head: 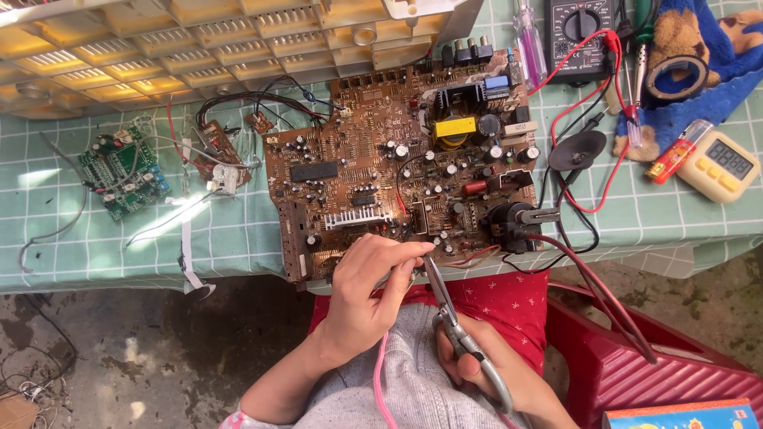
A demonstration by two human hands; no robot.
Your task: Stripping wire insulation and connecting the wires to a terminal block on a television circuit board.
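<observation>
From the head camera, the left hand point(367, 287) is pinching a thin pink wire point(379, 373) at the near edge of the brown circuit board point(397, 159) — the fingers are curling closed around it. The right hand point(485, 373) is gripping metal pliers point(453, 326), its fingers clenching the handles, the tips touching just beside the left fingertips point(417, 253). The board is lying on the green checked tablecloth point(48, 238).
</observation>
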